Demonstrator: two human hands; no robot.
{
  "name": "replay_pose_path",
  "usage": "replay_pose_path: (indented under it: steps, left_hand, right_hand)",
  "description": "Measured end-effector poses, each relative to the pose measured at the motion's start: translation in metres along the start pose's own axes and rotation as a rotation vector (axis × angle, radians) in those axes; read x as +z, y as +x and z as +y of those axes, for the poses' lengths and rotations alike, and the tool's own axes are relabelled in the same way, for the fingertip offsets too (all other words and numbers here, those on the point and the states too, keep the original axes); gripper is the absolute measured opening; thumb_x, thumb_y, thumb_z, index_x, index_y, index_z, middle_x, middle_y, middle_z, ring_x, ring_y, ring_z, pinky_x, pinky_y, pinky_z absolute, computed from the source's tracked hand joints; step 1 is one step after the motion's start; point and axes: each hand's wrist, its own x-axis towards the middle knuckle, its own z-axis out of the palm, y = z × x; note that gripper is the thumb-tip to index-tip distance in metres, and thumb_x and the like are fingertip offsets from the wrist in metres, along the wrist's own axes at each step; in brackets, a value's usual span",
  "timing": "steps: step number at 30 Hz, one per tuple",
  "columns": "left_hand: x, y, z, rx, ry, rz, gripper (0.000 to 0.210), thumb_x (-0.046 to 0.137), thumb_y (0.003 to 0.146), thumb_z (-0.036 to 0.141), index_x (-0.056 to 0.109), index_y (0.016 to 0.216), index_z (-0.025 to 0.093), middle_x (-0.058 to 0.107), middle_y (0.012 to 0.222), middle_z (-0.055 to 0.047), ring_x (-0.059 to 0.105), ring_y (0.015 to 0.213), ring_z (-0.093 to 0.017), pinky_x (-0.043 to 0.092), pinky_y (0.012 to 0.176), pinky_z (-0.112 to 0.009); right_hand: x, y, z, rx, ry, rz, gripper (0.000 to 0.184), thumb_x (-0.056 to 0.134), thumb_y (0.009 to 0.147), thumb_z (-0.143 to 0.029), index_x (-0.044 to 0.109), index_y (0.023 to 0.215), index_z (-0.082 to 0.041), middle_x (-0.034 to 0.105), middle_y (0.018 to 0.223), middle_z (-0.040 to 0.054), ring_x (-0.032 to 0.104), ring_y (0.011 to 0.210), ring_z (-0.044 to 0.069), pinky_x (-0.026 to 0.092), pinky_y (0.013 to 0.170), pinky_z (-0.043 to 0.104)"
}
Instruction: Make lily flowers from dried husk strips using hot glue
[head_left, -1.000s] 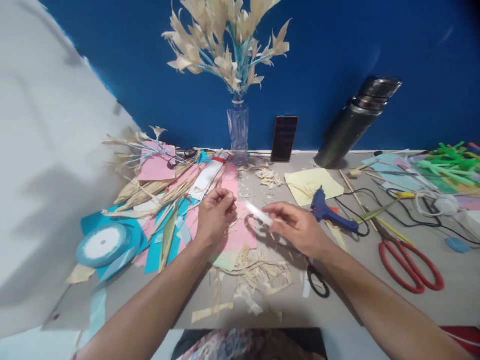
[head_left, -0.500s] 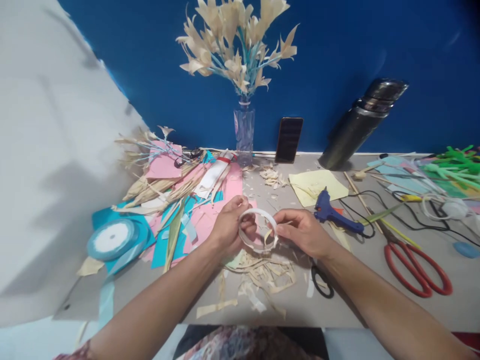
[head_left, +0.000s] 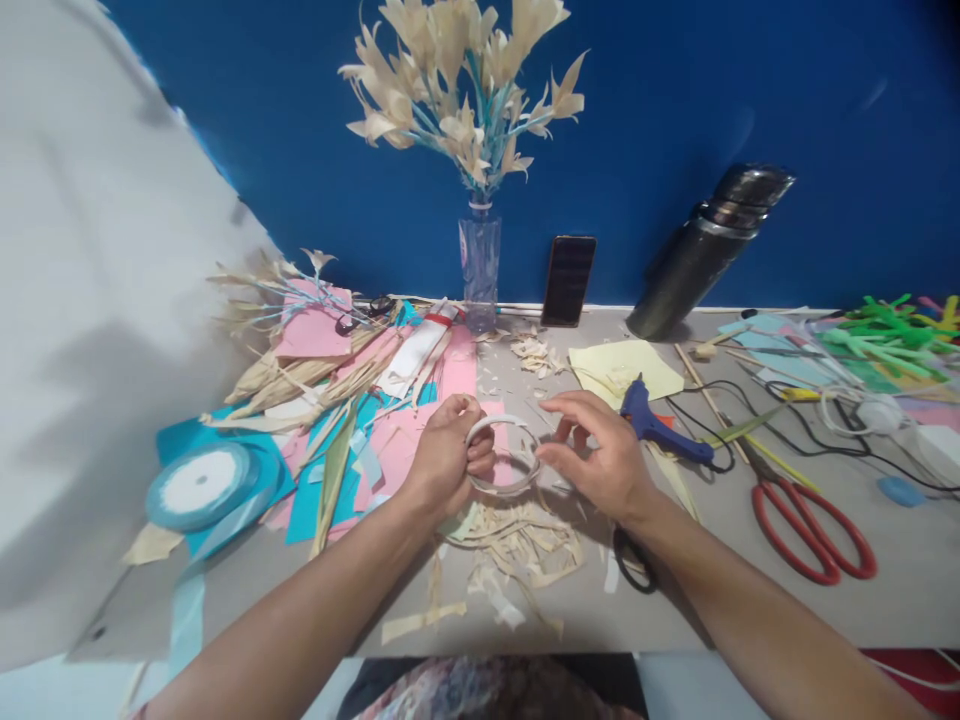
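Observation:
My left hand (head_left: 448, 455) is closed round the left side of a thin white ring (head_left: 513, 488), with fingers curled through it. What the ring is made of I cannot tell. My right hand (head_left: 592, 450) is just right of the ring, thumb and forefinger apart; the thumb tip comes close to the rim, and whether it touches is unclear. Below both hands lie pale dry strips (head_left: 529, 545) in a loose heap. A blue glue gun (head_left: 660, 425) rests beyond my right hand, and black-handled scissors (head_left: 634, 562) lie partly hidden under my right wrist.
At left are a ribbon spool (head_left: 201, 482), teal and pink sheets and dry husks (head_left: 277, 375). A bottle (head_left: 480, 265) of husk flowers, a phone (head_left: 568, 282) and a dark flask (head_left: 697, 260) stand along the wall. Red-handled scissors (head_left: 814, 530) and cables lie right.
My right thumb and forefinger have spread and drawn away from the ring's right side. My left hand still grips the ring, which has tilted flatter. The view has shifted slightly.

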Motion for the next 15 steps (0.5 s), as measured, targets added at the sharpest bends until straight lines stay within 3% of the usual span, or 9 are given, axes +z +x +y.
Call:
replay_pose_path:
  steps: [2, 4, 5, 9, 12, 15]
  left_hand:
    - [0.003, -0.002, -0.003, -0.005, 0.040, 0.011, 0.044, 0.083, 0.072, 0.035, 0.041, 0.075, 0.022, 0.039, 0.048, 0.011, 0.028, 0.038, -0.003, 0.017, 0.036, -0.012]
    - [0.005, -0.003, -0.005, -0.009, 0.078, 0.017, 0.040, 0.080, 0.075, 0.034, 0.042, 0.076, 0.022, 0.040, 0.048, 0.011, 0.029, 0.037, -0.003, 0.018, 0.036, -0.013]
    - [0.006, -0.004, -0.006, -0.009, 0.085, 0.021, 0.038, 0.079, 0.076, 0.033, 0.042, 0.076, 0.022, 0.040, 0.048, 0.011, 0.029, 0.037, -0.004, 0.018, 0.036, -0.013]
    - [0.005, -0.002, -0.002, -0.006, 0.011, 0.029, 0.038, 0.079, 0.075, 0.027, 0.041, 0.074, 0.022, 0.038, 0.048, 0.011, 0.029, 0.038, -0.004, 0.018, 0.037, -0.013]
    - [0.002, 0.002, 0.004, 0.031, -0.064, 0.032, 0.040, 0.079, 0.075, 0.021, 0.039, 0.072, 0.021, 0.036, 0.048, 0.011, 0.031, 0.039, -0.004, 0.023, 0.038, -0.014]
    - [0.000, 0.003, 0.007, 0.059, -0.088, 0.036, 0.038, 0.077, 0.076, 0.019, 0.039, 0.071, 0.021, 0.036, 0.048, 0.011, 0.033, 0.039, -0.004, 0.026, 0.039, -0.015]
  right_hand:
    - [0.005, -0.003, -0.005, -0.080, -0.061, 0.017, 0.033, 0.075, 0.087, -0.038, 0.068, 0.113, -0.019, 0.070, 0.109, 0.0111, 0.063, 0.069, 0.015, 0.052, 0.062, 0.029]
    - [0.007, -0.004, -0.010, -0.134, -0.087, 0.033, 0.012, 0.070, 0.092, -0.029, 0.069, 0.100, -0.020, 0.072, 0.097, 0.0079, 0.065, 0.075, 0.017, 0.052, 0.070, 0.030]
    - [0.006, -0.004, -0.011, -0.126, -0.084, 0.052, 0.006, 0.066, 0.095, -0.025, 0.069, 0.092, -0.020, 0.072, 0.090, 0.0063, 0.066, 0.077, 0.018, 0.052, 0.072, 0.030]
    - [-0.004, -0.001, -0.011, 0.056, -0.032, 0.134, 0.022, 0.054, 0.100, -0.027, 0.062, 0.081, -0.020, 0.066, 0.070, 0.0003, 0.058, 0.060, 0.013, 0.045, 0.060, 0.025]
    - [-0.006, -0.001, -0.005, 0.044, -0.044, -0.007, 0.040, 0.043, 0.104, -0.035, 0.057, 0.070, -0.020, 0.061, 0.062, -0.0004, 0.055, 0.055, 0.013, 0.041, 0.059, 0.025]
    - [0.001, -0.004, -0.003, 0.019, -0.153, -0.140, 0.042, 0.048, 0.101, -0.041, 0.055, 0.066, -0.020, 0.057, 0.059, -0.0006, 0.051, 0.055, 0.013, 0.036, 0.058, 0.026]
